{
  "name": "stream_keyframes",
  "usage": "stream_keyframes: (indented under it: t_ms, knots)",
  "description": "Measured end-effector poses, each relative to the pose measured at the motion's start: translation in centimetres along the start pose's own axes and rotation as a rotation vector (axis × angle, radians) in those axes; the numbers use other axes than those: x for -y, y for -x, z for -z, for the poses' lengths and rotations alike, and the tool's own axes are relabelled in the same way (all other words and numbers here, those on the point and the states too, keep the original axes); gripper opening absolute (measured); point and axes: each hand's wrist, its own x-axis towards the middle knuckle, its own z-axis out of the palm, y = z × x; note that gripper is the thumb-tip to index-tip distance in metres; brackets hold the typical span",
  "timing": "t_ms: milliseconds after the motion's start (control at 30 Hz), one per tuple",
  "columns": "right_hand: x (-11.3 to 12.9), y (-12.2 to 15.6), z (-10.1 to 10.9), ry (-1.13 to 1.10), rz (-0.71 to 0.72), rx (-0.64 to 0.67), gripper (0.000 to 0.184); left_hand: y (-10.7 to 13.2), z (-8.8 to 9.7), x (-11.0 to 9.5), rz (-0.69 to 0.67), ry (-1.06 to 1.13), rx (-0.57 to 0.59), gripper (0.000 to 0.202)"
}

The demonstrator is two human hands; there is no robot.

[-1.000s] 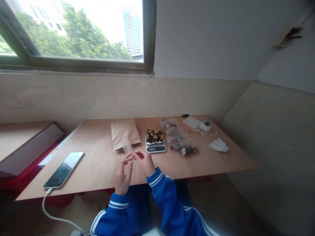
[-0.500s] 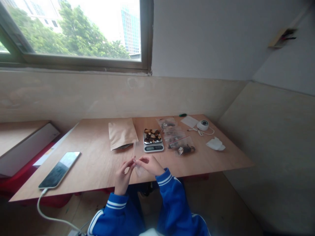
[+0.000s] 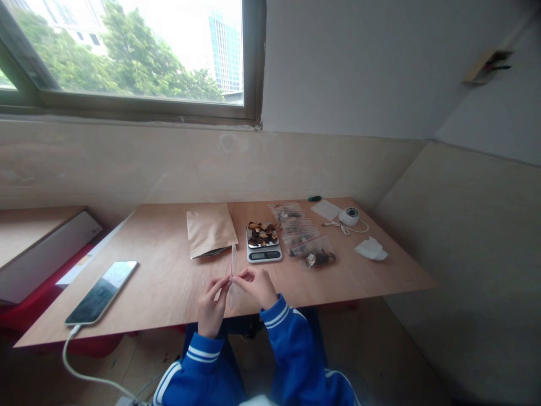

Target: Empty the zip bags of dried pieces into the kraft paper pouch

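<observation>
A clear zip bag is pinched between my two hands above the table's front edge. My left hand closes thumb and fingertips on its edge from the left. From the right, my right hand pinches the same edge, the fingertips of both hands nearly meeting. Just beyond them stands a small white digital scale, its tray heaped with brown and pale dried pieces. A brown paper pouch lies to the left of the scale. Several filled zip bags overlap in a row to its right.
A phone with a white charging cable lies at the table's left. Toward the right are a white dome camera with its cord, a crumpled white tissue, a paper sheet and a small green object.
The zip bag has turned and now appears narrower, more edge-on. My right hand has shifted slightly left, and both hands still pinch the bag.
</observation>
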Motion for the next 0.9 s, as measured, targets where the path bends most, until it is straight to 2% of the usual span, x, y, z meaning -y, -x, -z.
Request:
stream_keyframes:
  t_ms: [167, 233, 333, 467, 567, 633, 767, 833, 900]
  knots:
    - [-1.3, -0.2, -0.4, -0.172, -0.091, 0.01, 0.027, 0.0, 0.2, 0.0, 0.014, -0.054, -0.015, 0.025]
    - [-1.9, -0.4, 0.0, -0.24, -0.133, -0.018, 0.031, -0.2, 0.4, 0.3, 0.041, -0.092, -0.093, 0.025]
    - [-3.0, -0.4, 1.2, -0.251, -0.156, -0.09, 0.035, -0.8, 0.7, 0.8, 0.09, -0.136, -0.24, 0.026]
    - [-4.0, 0.4, 3.3, -0.24, -0.122, -0.04, 0.036, -1.4, 0.0, 0.5, 0.083, -0.082, -0.232, 0.026]
    - [-4.6, 0.5, 5.0, -0.131, -0.047, 0.004, 0.037, -1.6, -0.8, -0.2, 0.061, -0.067, -0.206, 0.027]
    - [-5.2, -0.2, 6.1, -0.038, 0.005, -0.051, 0.036, -1.7, -1.1, -0.3, 0.051, -0.092, -0.209, 0.028]
    - [-6.7, -3.7, 7.6, 0.244, 0.192, -0.235, 0.028, -1.7, -1.4, 0.4, 0.07, -0.063, -0.212, 0.026]
    - [-7.3, -5.8, 7.8, 0.423, 0.222, -0.255, 0.033, -1.7, -1.7, 0.9, 0.108, 0.014, -0.22, 0.025]
    - [-7.8, -7.6, 7.5, 0.583, 0.176, -0.223, 0.043, -1.7, -2.0, 1.1, 0.136, 0.079, -0.246, 0.025]
